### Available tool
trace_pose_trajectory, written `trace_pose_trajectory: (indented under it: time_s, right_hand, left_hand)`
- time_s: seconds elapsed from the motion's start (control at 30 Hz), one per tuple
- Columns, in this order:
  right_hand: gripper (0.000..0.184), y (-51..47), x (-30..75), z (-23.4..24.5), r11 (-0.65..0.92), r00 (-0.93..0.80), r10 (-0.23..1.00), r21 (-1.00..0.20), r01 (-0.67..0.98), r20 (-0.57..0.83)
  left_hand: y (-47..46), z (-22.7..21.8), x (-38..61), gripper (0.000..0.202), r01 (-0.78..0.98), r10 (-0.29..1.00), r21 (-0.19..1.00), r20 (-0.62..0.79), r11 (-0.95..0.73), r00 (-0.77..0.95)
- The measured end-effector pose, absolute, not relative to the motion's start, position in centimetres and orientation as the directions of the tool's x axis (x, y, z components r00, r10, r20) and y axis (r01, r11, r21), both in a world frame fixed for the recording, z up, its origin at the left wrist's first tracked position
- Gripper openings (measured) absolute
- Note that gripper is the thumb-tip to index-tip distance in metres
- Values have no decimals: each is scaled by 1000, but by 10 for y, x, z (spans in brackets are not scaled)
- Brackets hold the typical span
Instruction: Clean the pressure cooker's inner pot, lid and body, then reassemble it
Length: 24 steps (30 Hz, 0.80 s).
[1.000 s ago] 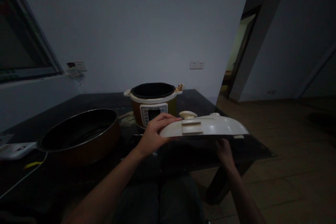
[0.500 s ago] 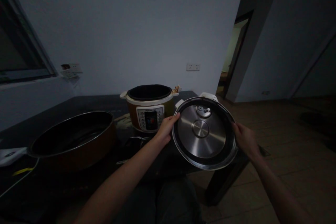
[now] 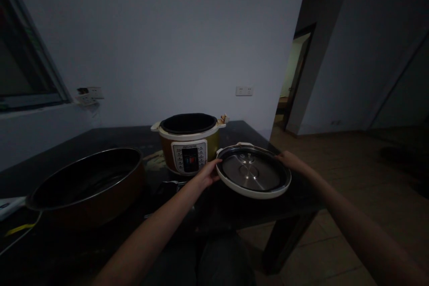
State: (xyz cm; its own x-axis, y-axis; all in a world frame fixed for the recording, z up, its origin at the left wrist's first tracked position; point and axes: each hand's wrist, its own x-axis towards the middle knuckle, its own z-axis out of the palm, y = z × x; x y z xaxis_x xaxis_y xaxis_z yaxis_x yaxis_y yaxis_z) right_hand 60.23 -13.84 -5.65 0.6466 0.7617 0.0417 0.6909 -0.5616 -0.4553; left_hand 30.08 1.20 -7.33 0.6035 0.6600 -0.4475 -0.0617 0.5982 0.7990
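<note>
A round pressure cooker lid (image 3: 264, 178) with a steel inner face and pale rim is turned underside up, tilted slightly toward me. At its left edge my left hand (image 3: 208, 173) grips the rim, thumb on top. My right hand (image 3: 290, 160) holds the opposite edge, its fingers partly hidden. The lid is low over the right part of the dark table; I cannot tell if it touches. Just left of it stands the electric pressure cooker (image 3: 190, 156), uncovered, its dark inner pot (image 3: 189, 124) showing and a control panel facing me.
A large brown pan (image 3: 90, 201) stands on the dark table (image 3: 117, 136) at left, beside a white device (image 3: 11, 205) with a cable. Small dark items (image 3: 167, 187) lie before the cooker. Wall sockets (image 3: 244, 91) are behind; the table's right edge borders the tiled floor.
Both hands have lowered the lid toward the table and tipped it from nearly facing me to almost flat, underside up. The cooker and pan stay put; the view has shifted slightly.
</note>
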Motion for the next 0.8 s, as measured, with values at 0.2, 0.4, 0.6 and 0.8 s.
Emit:
trace_pose_trajectory:
  time_s: [0.2,0.4,0.6,0.8]
  right_hand:
    - [32,-129,608,-51,-638,632,755,-418,647,-175]
    - [32,-131,610,-50,-643,625,753,-435,631,-206]
    - [32,-131,609,-49,-627,638,751,-488,607,-170]
    - [33,-137,602,-48,-602,681,728,-553,576,-82]
  left_hand:
    - [16,-79,307,30,-79,648,775,-463,628,604]
    - [19,-79,314,33,-99,645,770,-449,631,618]
    - [18,-78,321,30,-109,652,782,-424,614,628]
    - [13,-77,319,28,-135,675,808,-372,573,637]
